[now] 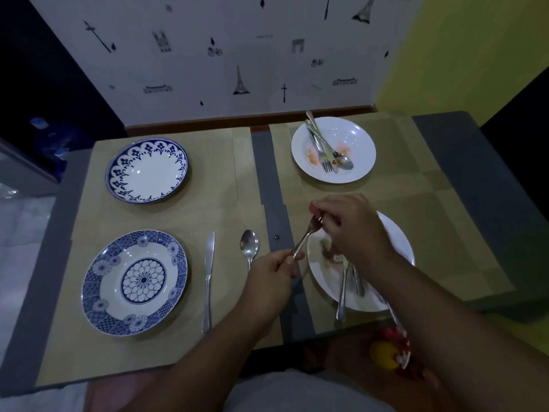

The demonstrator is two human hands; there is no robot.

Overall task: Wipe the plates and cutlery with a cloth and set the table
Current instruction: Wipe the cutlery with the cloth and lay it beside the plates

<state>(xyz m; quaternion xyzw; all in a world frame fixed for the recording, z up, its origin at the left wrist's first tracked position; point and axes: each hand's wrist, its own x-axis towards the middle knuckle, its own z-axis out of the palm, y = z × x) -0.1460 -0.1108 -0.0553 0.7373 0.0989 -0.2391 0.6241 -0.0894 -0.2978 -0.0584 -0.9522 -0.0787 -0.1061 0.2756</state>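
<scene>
Holding a fork (306, 237) between both hands, just above the near white plate (398, 236).

My left hand (271, 270) grips its handle; my right hand (353, 226) pinches the tines. Knife (208, 278) and spoon (249, 246) lie left of that plate.

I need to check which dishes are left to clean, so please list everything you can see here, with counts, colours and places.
Blue patterned plates: 2, blue and white, left side, near and far.
White plates: 2, soiled, right side, near and far.
Knife: 1, silver, right of near blue plate.
Spoon: 1, silver, right of the knife.
Cutlery on far white plate: silver fork, spoon, perhaps more.
Cutlery on near white plate: silver, count unclear.
Placemats: tan, covering the table.
Fork: 1, silver, held between both hands.
Hands: left, right, above near white plate.
</scene>
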